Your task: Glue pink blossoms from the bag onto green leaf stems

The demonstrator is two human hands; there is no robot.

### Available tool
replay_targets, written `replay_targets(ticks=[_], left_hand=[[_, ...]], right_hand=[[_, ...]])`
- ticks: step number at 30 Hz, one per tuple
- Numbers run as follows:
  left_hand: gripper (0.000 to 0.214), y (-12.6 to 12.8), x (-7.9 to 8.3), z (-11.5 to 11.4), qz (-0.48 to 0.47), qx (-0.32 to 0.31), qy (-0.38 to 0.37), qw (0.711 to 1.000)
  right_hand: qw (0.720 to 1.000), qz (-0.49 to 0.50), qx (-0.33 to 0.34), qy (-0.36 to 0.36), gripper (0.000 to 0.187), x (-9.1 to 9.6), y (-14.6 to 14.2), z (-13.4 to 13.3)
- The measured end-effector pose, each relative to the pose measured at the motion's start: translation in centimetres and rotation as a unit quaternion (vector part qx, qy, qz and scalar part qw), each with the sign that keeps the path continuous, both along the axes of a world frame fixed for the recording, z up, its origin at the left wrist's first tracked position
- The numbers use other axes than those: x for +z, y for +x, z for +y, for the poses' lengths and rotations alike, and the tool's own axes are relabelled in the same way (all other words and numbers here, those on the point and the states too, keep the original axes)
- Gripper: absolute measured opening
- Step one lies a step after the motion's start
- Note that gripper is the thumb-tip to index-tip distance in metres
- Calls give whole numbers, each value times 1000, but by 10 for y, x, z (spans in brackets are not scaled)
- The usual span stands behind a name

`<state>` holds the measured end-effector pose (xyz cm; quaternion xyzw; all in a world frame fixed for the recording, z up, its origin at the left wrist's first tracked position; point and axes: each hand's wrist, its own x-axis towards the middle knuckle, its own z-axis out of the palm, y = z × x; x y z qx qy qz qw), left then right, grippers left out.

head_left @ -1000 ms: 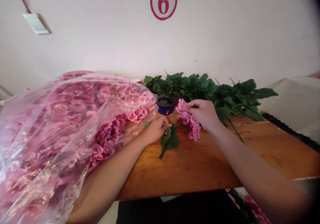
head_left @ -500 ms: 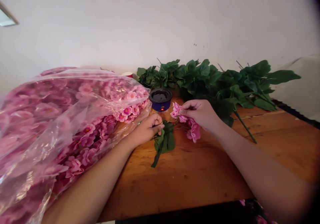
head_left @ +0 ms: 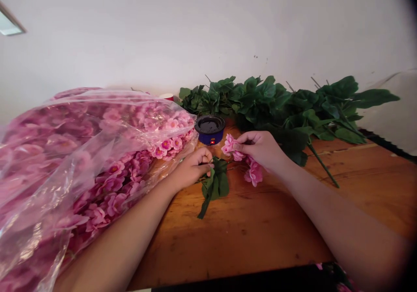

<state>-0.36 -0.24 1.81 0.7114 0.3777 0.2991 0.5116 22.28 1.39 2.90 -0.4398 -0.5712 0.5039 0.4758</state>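
My left hand (head_left: pixel 192 168) is closed on a green leafy stem (head_left: pixel 213 187) that lies on the wooden table (head_left: pixel 260 227). My right hand (head_left: pixel 260 146) pinches a small cluster of pink artificial flowers (head_left: pixel 230 146); more pink blooms (head_left: pixel 254 172) hang below that hand. The two hands are close together, just in front of a small dark blue pot (head_left: pixel 209 129) with a red light on its front.
A large clear plastic bag full of pink artificial flowers (head_left: pixel 74 161) fills the left side and lies over my left forearm. A pile of green leafy stems (head_left: pixel 276 103) runs along the white wall at the back. A red-rimmed cup (head_left: pixel 167 96) peeks out behind the bag.
The camera has tilted down, so the red number sign on the wall has left the view. Both hands keep their hold on the stem and flowers, shifting only slightly.
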Motion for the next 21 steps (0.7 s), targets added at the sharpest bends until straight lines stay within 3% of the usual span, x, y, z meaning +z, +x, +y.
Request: replay_targets(ticks=[5, 8, 11, 13, 15, 17, 19, 21], left_hand=[[13, 0, -3, 2, -18, -10, -11, 1000], [14, 0, -5, 3, -31, -12, -21, 999], [15, 0, -6, 3, -41, -10, -19, 999], [15, 0, -6, 3, -41, -11, -18, 999], [15, 1, -6, 2, -43, -14, -20, 999], [15, 0, -6, 2, -41, -17, -16, 999], [15, 1, -6, 1, -34, -19, -7, 999], [15, 1, -5, 1, -27, -22, -1, 999]], right_hand=[[997, -65, 45, 15, 28, -1, 1, 0], [979, -177, -9, 103, 23, 5, 3, -4], [911, -271, -60, 304, 22, 17, 2, -13], [866, -320, -16, 384, 34, 22, 1, -18], [840, -371, 51, 394, 35, 23, 1, -18], [819, -418, 100, 380, 25, 19, 1, -14], [805, -443, 124, 374, 15, 13, 1, -6], [804, -440, 132, 378, 17, 6, 2, 1]])
